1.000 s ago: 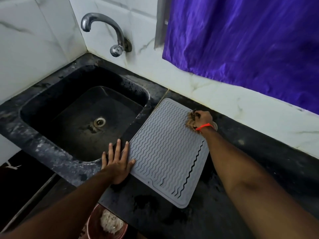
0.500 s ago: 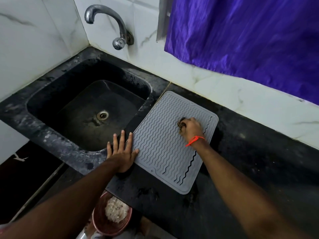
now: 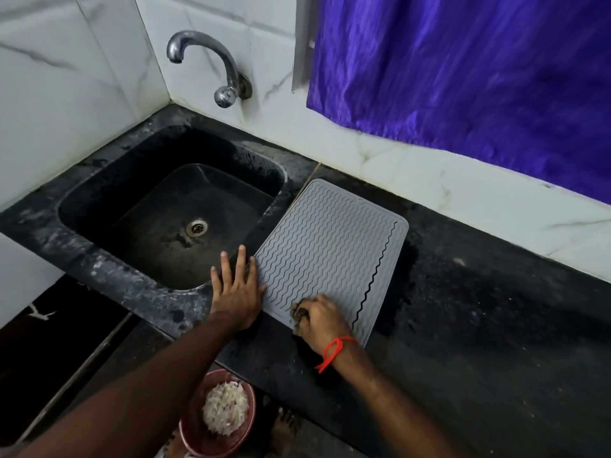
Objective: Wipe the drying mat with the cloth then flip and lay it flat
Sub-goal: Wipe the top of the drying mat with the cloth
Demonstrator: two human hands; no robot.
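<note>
- Your right hand (image 3: 319,320), fist bunched round the dark cloth (image 3: 299,314), sits at the drying mat (image 3: 330,249) near corner, lower centre.
- Mat's long axis runs up-frame from it.
- Your left hand (image 3: 236,289), fingers flat, pins the mat's left edge.

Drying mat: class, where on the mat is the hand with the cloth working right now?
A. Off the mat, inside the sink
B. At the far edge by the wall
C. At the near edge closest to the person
C: the right hand grips the cloth on the drying mat at its near edge.
</note>
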